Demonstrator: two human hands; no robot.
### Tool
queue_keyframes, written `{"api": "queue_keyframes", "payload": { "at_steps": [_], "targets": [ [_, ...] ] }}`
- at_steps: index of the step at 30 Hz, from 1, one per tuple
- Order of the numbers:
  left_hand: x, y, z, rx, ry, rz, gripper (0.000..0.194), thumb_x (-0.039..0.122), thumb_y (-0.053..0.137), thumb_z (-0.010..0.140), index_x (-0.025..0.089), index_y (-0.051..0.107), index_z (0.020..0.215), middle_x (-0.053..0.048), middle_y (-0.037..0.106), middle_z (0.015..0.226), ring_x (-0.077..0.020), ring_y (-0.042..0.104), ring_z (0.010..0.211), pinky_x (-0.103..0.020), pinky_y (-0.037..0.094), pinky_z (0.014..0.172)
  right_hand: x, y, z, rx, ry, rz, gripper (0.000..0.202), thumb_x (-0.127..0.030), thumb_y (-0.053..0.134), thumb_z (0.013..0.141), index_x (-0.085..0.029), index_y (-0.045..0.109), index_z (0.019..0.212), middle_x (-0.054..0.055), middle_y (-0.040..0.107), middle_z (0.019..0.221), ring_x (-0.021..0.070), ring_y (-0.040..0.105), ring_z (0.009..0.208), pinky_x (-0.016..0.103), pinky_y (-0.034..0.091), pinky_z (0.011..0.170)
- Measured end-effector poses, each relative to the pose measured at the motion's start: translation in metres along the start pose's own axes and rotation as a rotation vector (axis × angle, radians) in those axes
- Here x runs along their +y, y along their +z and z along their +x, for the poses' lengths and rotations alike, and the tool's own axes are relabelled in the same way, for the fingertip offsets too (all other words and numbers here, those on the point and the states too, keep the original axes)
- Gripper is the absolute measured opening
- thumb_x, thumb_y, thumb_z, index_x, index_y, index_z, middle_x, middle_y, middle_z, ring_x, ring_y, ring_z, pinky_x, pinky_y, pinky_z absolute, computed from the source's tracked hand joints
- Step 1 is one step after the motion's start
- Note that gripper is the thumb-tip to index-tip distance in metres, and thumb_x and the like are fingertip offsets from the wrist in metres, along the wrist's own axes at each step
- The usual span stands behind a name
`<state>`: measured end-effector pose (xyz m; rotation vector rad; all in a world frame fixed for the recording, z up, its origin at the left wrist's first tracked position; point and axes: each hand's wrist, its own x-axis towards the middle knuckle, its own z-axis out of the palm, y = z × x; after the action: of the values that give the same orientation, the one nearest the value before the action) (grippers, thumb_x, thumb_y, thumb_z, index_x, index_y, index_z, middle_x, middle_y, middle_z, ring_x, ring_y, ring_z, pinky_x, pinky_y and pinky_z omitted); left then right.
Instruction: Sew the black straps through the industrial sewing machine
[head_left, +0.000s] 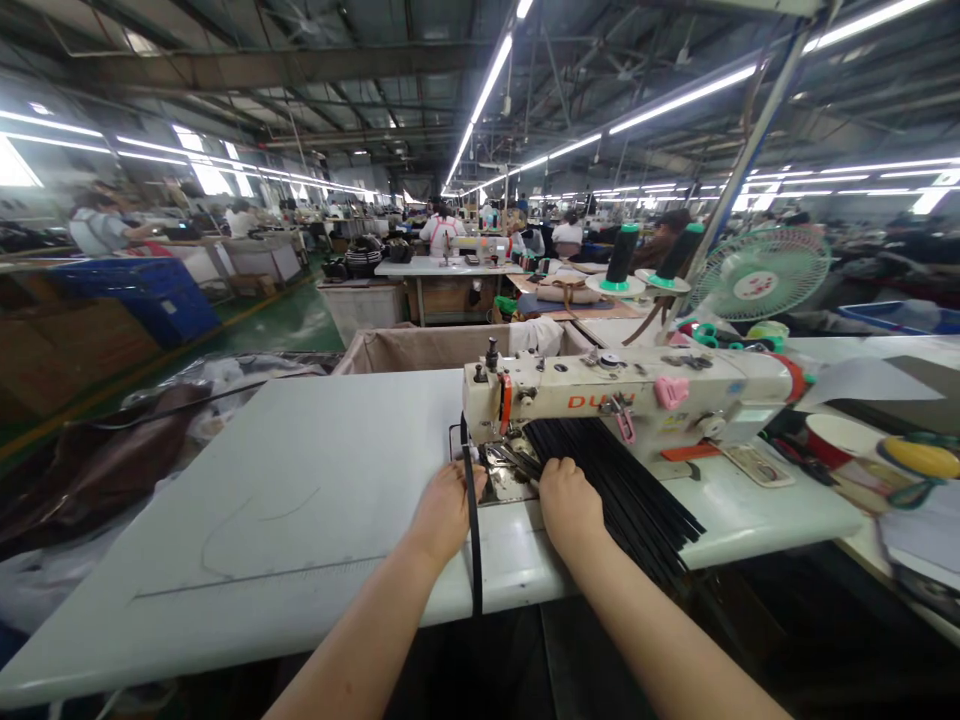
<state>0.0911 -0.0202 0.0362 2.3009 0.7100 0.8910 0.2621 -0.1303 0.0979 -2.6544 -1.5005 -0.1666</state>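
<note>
Right at the sewing machine, both bare hands are at work, well apart from each other on either side of the metal needle plate. The left hand has its fingers bent down by the plate's left side, and a narrow black strap runs across them. Whether those fingers pinch the strap or only press beside it, I cannot tell from where I stand. The strap comes down from near the needle end of the machine and drops over the front edge of the pale worktable. The right hand is curled closed around a slim metal tool, perhaps scissors, which points leftward over the plate; its exact shape is hard to make out.

Just beside the right hand, a thick bundle of black strips passes beneath the machine's arm and fans out toward the front edge. A pink clip sits on the machine's body, and an orange piece lies by its base. Behind the machine stand two black thread cones and a green fan. Beyond the table is a cloth-lined bin, and farther back a person sits at another machine.
</note>
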Motion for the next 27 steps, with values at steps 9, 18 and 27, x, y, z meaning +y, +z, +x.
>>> {"api": "queue_keyframes", "payload": {
  "at_steps": [9, 18, 27],
  "targets": [
    [0.004, -0.003, 0.000, -0.021, -0.018, 0.033, 0.044, 0.043, 0.037, 0.109, 0.021, 0.075, 0.108, -0.011, 0.075, 0.120, -0.0276, 0.067, 0.119, -0.049, 0.049, 0.114, 0.023, -0.030, 0.002, -0.260, 0.147, 0.461, 0.015, -0.011, 0.056, 0.090, -0.006, 0.067, 0.100, 0.021, 0.073, 0.098, 0.0260, 0.074, 0.087, 0.031, 0.053, 0.074],
    [-0.015, 0.009, -0.004, 0.032, 0.038, 0.119, 0.032, 0.032, 0.047, 0.103, 0.024, 0.077, 0.110, -0.009, 0.076, 0.121, -0.0297, 0.068, 0.122, -0.054, 0.053, 0.114, 0.045, -0.016, -0.085, -0.510, 0.416, 1.461, 0.042, -0.052, 0.058, 0.089, -0.013, 0.067, 0.100, 0.003, 0.067, 0.069, 0.0124, 0.059, 0.055, 0.019, 0.037, 0.046],
    [-0.026, 0.013, -0.009, 0.000, 0.119, 0.099, 0.034, 0.016, 0.052, 0.092, 0.025, 0.080, 0.108, -0.010, 0.075, 0.126, -0.0318, 0.067, 0.125, -0.060, 0.048, 0.117, 0.024, -0.004, -0.131, -0.495, 0.788, 1.985, 0.053, -0.043, 0.095, 0.070, -0.014, 0.072, 0.108, 0.002, 0.070, 0.075, 0.0089, 0.062, 0.056, 0.015, 0.048, 0.049]
  ]
}}
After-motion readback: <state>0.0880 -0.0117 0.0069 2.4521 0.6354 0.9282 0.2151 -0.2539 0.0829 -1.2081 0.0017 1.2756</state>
